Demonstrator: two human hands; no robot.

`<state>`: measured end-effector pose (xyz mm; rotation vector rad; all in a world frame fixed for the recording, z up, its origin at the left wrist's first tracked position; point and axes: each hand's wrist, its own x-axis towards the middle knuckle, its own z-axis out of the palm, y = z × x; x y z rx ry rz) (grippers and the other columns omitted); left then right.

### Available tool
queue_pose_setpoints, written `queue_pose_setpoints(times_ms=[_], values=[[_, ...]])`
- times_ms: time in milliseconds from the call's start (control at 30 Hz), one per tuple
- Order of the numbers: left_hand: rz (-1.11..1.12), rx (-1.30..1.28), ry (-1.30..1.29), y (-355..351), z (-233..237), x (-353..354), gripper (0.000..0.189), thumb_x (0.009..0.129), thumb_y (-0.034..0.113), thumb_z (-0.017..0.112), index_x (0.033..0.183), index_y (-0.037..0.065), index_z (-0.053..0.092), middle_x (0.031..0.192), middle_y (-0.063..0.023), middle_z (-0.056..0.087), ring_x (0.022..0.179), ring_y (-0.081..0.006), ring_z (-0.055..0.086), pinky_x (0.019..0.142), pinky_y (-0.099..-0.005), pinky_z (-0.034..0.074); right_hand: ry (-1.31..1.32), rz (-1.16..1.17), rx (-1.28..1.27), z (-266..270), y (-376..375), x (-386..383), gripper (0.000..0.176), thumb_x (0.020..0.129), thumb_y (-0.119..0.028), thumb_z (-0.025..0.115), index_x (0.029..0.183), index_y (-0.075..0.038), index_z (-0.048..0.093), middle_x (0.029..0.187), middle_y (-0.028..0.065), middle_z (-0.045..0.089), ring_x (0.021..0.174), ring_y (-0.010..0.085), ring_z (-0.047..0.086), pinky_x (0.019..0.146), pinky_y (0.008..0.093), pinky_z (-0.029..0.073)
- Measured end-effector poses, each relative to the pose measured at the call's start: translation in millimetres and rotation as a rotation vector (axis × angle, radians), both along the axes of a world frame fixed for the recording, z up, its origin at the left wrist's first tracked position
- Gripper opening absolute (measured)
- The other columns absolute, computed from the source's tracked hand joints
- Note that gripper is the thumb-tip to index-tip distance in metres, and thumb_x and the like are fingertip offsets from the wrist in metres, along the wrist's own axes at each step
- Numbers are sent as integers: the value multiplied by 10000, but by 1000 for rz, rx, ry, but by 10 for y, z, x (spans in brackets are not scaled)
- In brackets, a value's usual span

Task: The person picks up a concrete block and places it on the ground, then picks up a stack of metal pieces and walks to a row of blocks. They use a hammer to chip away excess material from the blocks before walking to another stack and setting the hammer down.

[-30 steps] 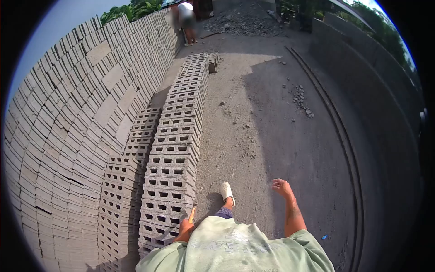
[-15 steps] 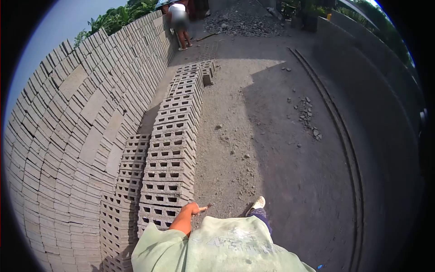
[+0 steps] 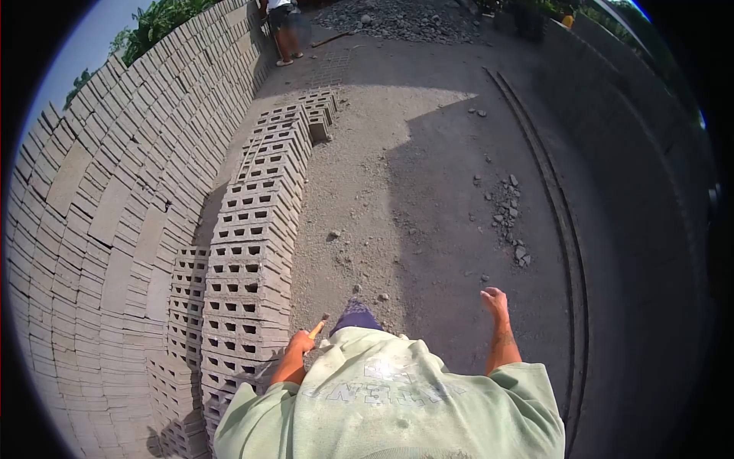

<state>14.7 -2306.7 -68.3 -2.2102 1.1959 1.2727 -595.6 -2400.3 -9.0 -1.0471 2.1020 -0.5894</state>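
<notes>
My left hand [image 3: 303,340] is low beside the row of blocks, closed around a short tool with a pale wooden handle [image 3: 316,330]. The tool's small dark tip points forward; its kind is too small to make out. My right hand [image 3: 496,301] swings out in front on the other side, over the shaded ground, its fingers loosely bent and nothing visible in them. To my left runs a long row of grey hollow concrete blocks [image 3: 237,269], their holes facing up.
A tall stacked block wall [image 3: 115,206] rises at far left, with a lower block stack [image 3: 187,306] before it. Loose stones [image 3: 506,214] and a long rail-like strip [image 3: 554,191] lie at right. Ahead, a person [image 3: 284,30] stands near a gravel heap [image 3: 397,19].
I have moved forward along the block row. My right hand has come into view at right. My left hand still holds the tool, now angled more upward in view.
</notes>
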Motion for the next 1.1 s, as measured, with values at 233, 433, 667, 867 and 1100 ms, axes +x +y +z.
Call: queue_pose_setpoints(times_ms=[233, 433, 667, 867, 1100], values=[[-158, 323, -76, -1647, 685, -416, 423, 721, 417, 638, 1009, 109, 666, 1009, -103, 651, 957, -232, 615, 765, -354, 460, -229, 78, -327, 590, -2424, 388, 388, 819, -238, 632, 1112, 11, 578, 966, 101, 638, 870, 167, 608, 769, 279, 476], [-184, 211, 60, -2964, -322, 309, 508, 694, 445, 640, 1084, 120, 627, 1136, -123, 599, 1044, -322, 566, 824, -413, 449, -511, -93, -91, 119, -3362, 1058, 375, 821, -239, 647, 1091, 12, 579, 910, 68, 639, 786, 155, 611, 705, 258, 480], [-111, -211, 47, -5255, 289, -76, 517, 679, 191, 659, 1180, 124, 550, 1041, -169, 620, 961, -322, 599, 809, -399, 475, -973, -175, 185, 32, -4727, 2293, 393, 862, -327, 593, 1094, -12, 559, 939, 77, 642, 860, 180, 606, 749, 288, 474], [141, -732, 397, -6862, 1218, -704, 706, 747, 203, 652, 1362, 91, 323, 1150, -229, 549, 1065, -353, 540, 891, -395, 429, -1173, 222, 430, 242, -6479, 3671, 507, 844, -493, 551, 1105, -59, 529, 1008, 85, 611, 892, 239, 597, 880, 382, 406], [-153, -788, 529, -8140, 1003, -661, 616, 737, 366, 658, 1244, 61, 488, 1221, -228, 493, 1144, -365, 460, 955, -403, 379, -1115, -96, 238, 222, -8790, 3693, 168, 850, -177, 550, 724, -136, 446, 543, -44, 405, 436, 80, 411, 399, 236, 385]])
